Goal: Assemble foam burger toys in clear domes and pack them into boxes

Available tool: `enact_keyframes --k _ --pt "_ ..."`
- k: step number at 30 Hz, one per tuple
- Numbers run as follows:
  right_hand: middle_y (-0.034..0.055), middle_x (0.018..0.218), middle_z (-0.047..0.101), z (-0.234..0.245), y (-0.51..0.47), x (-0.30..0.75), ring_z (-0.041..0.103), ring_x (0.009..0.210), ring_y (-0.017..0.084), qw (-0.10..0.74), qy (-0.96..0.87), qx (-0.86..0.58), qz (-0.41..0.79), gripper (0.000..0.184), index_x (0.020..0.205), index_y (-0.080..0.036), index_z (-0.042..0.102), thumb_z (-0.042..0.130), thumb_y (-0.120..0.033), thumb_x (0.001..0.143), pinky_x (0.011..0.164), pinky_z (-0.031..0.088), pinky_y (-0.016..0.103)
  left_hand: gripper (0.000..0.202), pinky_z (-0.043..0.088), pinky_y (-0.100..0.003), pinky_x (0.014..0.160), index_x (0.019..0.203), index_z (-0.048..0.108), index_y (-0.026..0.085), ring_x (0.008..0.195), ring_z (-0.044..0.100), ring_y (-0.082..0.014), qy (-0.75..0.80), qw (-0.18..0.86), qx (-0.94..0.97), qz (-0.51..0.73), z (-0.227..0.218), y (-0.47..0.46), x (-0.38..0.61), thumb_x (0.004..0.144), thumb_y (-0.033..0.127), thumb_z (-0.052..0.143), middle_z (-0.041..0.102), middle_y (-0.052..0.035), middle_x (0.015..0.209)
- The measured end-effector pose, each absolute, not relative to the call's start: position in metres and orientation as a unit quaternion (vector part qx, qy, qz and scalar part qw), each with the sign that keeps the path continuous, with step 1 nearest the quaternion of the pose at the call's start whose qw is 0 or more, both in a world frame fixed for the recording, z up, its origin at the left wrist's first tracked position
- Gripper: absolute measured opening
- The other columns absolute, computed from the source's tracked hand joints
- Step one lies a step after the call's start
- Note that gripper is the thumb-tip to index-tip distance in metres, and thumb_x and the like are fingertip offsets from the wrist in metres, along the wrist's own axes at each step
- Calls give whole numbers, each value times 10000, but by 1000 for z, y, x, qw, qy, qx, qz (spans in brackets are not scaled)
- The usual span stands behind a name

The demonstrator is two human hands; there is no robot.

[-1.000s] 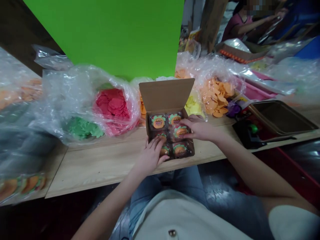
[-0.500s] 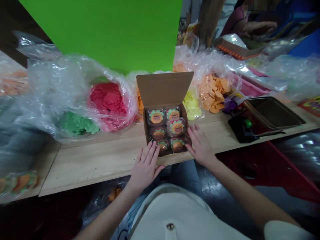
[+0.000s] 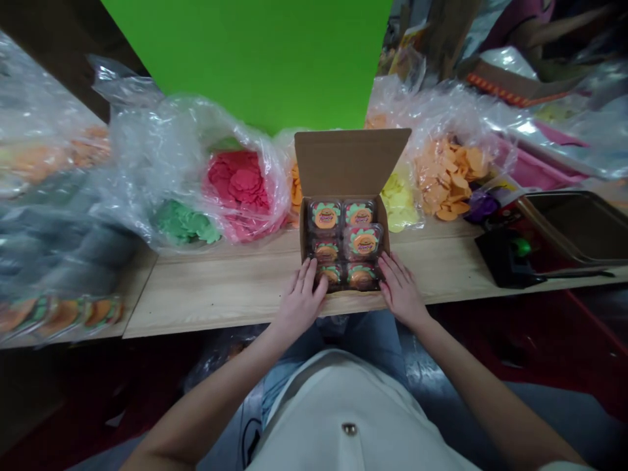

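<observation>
An open cardboard box [image 3: 350, 163] stands on the wooden table [image 3: 220, 294] in front of me, its lid raised at the back. Several clear packs with orange and green flower labels [image 3: 364, 243] fill it in two columns. My left hand [image 3: 301, 299] lies against the box's near left corner, fingers stretched out along it. My right hand [image 3: 401, 291] rests at the near right corner, fingers extended and touching the box. Neither hand holds anything.
Clear plastic bags hold red [image 3: 238, 190], green [image 3: 184, 222], orange [image 3: 449, 176] and yellow [image 3: 400, 199] paper shapes behind the box. A dark tray [image 3: 579, 226] and a black device with a green button [image 3: 515, 255] sit at the right. Another person's arm [image 3: 554, 26] shows at the far back.
My right hand left the top of the packs and moved down to the box's right near corner. My left hand slid from the packs to the left near corner.
</observation>
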State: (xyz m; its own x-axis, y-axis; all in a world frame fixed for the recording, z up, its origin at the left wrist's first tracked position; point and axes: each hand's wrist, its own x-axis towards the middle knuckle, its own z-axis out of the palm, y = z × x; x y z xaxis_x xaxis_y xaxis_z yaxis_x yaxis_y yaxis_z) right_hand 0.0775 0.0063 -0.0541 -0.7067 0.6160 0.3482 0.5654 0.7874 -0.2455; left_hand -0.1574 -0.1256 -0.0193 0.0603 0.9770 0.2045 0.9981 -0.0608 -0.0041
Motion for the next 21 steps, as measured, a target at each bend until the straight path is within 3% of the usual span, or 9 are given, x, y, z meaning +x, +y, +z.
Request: enact_keyframes --k 3,8,16,21 --pt "89 1446 280 -58 8 80 175 1350 254 261 -906 -316 105 578 1418 -230 173 398 -274 888 1046 276 491 456 206 -471 1073 1245 480 158 1338 237 -272 -672 62 -736 -47 -14 -127 -162 829 344 482 277 -173 1437" --pt "64 1423 312 -63 8 89 318 1292 217 317 -849 -336 258 447 1351 -271 335 362 -320 908 1047 320 438 612 21 -536 1091 1389 281 177 1372 107 -250 -674 62 -735 -39 -15 -136 -174 835 360 465 162 -96 1478" --pt "83 1345 412 -70 -3 73 384 1240 209 388 -789 -394 268 405 1312 -246 393 310 -310 921 1040 318 442 703 25 -523 1090 1389 279 134 1372 93 -274 -678 35 -731 -69 -22 -136 -170 817 515 431 150 -136 1476" --pt "117 1314 441 -75 -8 71 431 1195 241 410 -760 -424 274 442 1323 -205 354 297 -354 911 990 366 460 642 40 -536 1079 1394 271 185 1366 125 -285 -696 23 -711 -95 -24 -132 -165 834 443 451 161 -142 1477"
